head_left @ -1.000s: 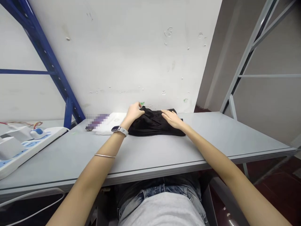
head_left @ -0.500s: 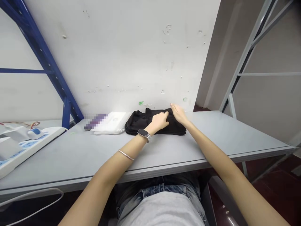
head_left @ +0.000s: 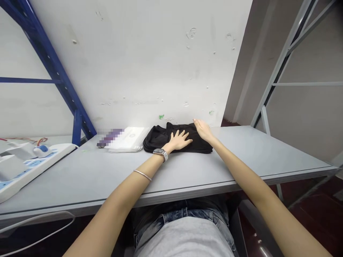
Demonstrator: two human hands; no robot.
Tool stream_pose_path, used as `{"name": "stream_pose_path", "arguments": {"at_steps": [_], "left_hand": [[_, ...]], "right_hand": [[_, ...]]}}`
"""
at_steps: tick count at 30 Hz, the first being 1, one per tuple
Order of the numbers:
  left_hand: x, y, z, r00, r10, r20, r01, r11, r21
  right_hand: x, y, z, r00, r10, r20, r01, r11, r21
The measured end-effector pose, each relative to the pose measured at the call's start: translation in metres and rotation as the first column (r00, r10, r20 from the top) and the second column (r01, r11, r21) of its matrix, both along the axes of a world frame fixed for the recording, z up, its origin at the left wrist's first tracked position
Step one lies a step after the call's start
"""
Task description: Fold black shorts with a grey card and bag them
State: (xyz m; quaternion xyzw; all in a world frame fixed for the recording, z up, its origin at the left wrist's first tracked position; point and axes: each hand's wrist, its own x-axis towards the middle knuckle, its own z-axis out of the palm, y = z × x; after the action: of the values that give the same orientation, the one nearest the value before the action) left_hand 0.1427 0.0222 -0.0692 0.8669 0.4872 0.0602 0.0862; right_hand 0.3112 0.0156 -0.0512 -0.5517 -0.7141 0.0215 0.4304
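Resting palm down with its fingers fanned wide, head view: left hand, laid on the near middle of a folded black cloth; nothing gripped, the spread fingers touching the upper layer. Ring on one finger; smartwatch with pale strap at the wrist; silver bangle on the forearm.

Right hand: fingers straight, held together, unclenched; set on edge against the right part of the cloth, fingertips toward its far side. Thumb largely hidden.

Folded black cloth: several layers, rounded at the left end, lying toward the far side of a grey tabletop, near the white wall panel.

Stack of thin white sheets or sleeves: just left of the cloth; contents, if any, cannot be told. Purple item, pixelated: at the stack's left side.

Power strip, white with blue socket faces: far left of the tabletop; bears white adapters and one blue-and-white plug.

Blue metal frame: left. Grey metal frame: right. White cable: near left, below the table edge.
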Motion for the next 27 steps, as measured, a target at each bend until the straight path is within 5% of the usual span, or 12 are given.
{"name": "stream_pose_path", "arguments": {"at_steps": [4,9,17,21,27], "left_hand": [[0.001,-0.001,-0.005,1.000,0.013,-0.020,-0.013,1.000,0.001],[-0.012,0.000,0.012,0.990,-0.050,0.128,0.062,0.994,-0.095],[-0.120,0.020,0.047,0.957,0.229,0.176,-0.252,0.960,0.123],[-0.171,0.028,0.042,0.894,0.441,0.075,-0.447,0.870,0.208],[-0.199,0.037,0.030,0.888,0.457,0.046,-0.457,0.871,0.178]], "right_hand": [[-0.008,0.004,-0.011,0.999,0.027,0.024,-0.026,0.998,-0.061],[-0.020,0.001,-0.017,0.988,0.157,0.008,-0.154,0.975,-0.162],[-0.060,-0.016,0.001,0.940,0.324,0.107,-0.284,0.917,-0.281],[-0.078,-0.017,-0.009,0.882,0.382,0.277,-0.230,0.860,-0.455],[-0.077,-0.019,-0.023,0.855,0.381,0.351,-0.195,0.865,-0.463]]}}
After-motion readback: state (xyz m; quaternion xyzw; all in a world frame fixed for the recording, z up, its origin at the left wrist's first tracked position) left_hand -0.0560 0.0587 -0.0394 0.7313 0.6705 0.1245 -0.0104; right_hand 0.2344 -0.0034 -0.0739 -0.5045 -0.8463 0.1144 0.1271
